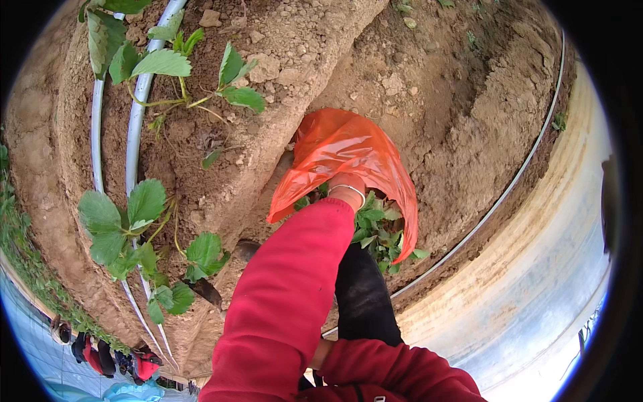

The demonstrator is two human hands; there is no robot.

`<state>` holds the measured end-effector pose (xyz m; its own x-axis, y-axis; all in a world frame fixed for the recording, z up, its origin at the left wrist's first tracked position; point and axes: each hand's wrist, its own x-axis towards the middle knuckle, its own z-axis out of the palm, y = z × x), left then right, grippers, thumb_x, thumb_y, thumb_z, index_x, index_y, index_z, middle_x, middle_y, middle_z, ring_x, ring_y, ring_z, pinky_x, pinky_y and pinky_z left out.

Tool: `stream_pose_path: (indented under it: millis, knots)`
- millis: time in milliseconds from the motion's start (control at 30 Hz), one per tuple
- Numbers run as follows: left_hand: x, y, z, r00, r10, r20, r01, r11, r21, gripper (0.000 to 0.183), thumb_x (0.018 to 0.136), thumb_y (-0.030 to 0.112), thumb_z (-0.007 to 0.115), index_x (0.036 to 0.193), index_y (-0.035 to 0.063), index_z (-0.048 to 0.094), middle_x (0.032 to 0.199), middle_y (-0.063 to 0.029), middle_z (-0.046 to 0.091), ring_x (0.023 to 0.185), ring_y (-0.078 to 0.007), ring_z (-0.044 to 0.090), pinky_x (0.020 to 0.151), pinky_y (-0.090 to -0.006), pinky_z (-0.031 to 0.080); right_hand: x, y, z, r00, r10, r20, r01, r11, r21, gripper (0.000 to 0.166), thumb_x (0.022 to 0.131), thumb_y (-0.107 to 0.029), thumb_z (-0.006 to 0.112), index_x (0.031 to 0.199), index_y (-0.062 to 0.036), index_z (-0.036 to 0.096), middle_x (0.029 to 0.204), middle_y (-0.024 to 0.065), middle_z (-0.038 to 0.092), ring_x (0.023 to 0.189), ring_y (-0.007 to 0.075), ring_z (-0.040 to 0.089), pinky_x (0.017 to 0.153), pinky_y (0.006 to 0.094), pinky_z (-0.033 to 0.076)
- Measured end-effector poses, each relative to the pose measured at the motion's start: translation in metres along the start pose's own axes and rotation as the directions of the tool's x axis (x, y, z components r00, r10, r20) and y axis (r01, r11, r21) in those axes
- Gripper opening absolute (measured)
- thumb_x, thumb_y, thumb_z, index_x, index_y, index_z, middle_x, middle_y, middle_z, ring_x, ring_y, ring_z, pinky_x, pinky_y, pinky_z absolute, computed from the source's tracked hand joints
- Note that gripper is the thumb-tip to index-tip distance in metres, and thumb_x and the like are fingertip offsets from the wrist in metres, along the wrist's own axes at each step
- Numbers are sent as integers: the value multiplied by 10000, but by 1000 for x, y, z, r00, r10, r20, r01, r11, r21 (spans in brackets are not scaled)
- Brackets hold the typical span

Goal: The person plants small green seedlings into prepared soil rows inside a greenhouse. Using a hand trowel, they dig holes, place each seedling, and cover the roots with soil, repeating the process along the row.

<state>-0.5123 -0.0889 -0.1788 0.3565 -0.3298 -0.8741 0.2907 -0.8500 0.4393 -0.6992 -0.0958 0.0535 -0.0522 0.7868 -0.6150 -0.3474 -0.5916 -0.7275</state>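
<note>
A red plastic bag (351,145) lies in the furrow, its mouth facing me. My left hand (346,185) reaches into it; a white bracelet circles the wrist, and the fingers are hidden inside. Green leafy cuttings (374,218), which look like strawberry leaves, fill the bag's mouth and spill out at its lower right. Of my right hand (320,355) only a bit near the wrist shows, low in front of my body. The left sleeve (286,291) covers the rest, so what it holds or touches cannot be seen.
Strawberry plants (150,221) grow on the raised soil bed (216,191) at left, along pale irrigation tubes (138,115). A thin pipe (502,198) runs beside a plastic sheet wall (522,271) at right. Several people (100,354) are far off at lower left.
</note>
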Motion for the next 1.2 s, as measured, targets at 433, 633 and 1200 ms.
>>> stream_pose_path:
  millis: [433,633,1200]
  knots:
    - [-97,-47,-9,940,34,-340,-227,806,-546,581,647,18,597,1206,60,445,1077,-236,546,1015,-393,530,847,-411,445,58,-21,25,980,-136,-143,114,982,-153,454,865,-413,455,1207,-120,513,1220,103,558,1136,274,513,951,364,409]
    - [-198,-75,-17,826,-4,-564,-482,515,-709,620,636,124,749,1184,51,470,1110,-123,536,1046,-260,539,917,-329,411,66,-16,33,995,-97,-29,85,957,-277,453,862,-406,460,1205,-114,508,1193,109,566,1109,277,525,929,373,419]
    - [-430,-168,224,387,-915,117,-917,-368,155,372,852,-65,510,1211,30,508,1044,-119,608,889,-189,611,767,-286,514,98,-52,51,805,490,334,-58,625,-778,362,836,-305,518,993,20,502,844,210,622,813,361,613,709,473,485]
